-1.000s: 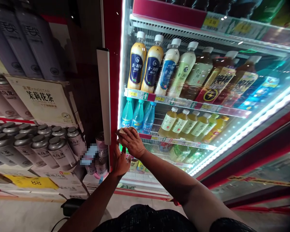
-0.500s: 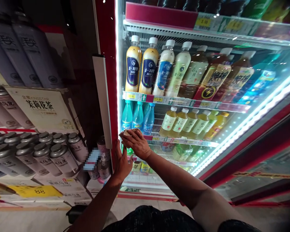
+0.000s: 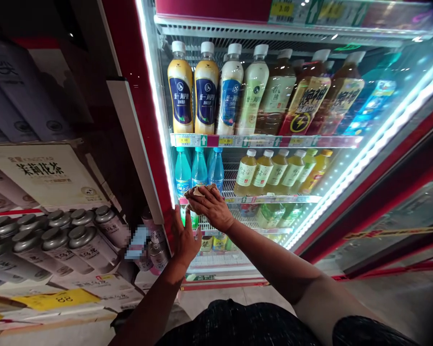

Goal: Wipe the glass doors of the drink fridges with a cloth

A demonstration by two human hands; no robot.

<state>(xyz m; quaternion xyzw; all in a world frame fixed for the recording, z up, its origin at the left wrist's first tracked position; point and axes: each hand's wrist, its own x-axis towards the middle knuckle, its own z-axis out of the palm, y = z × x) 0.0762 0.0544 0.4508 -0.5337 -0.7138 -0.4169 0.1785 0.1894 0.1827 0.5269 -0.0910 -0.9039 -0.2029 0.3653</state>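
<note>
My right hand (image 3: 216, 209) presses a crumpled brownish cloth (image 3: 199, 191) flat under its fingers, over the glass door (image 3: 223, 168) of a lit drinks cooler. My left hand (image 3: 186, 242) is open, its fingers apart and pointing up, at the red door frame (image 3: 168, 230) just left of and below the cloth. Blue bottles (image 3: 199, 166) stand on the shelf behind the glass, right above the cloth. Part of a green-labelled item (image 3: 193, 220) shows between the two hands.
Tall milk tea bottles (image 3: 206, 91) line the upper shelf; small tea bottles (image 3: 263, 169) stand lower right. A long pale handle (image 3: 135, 149) runs down the frame. Left are stacked silver-lidded cans (image 3: 88, 245) and a white carton (image 3: 45, 173). Another red-framed door (image 3: 389, 230) stands right.
My right hand and the cloth have slid slightly right across the glass, away from my left hand. The left fingers are more spread. The whole view has shifted a little.
</note>
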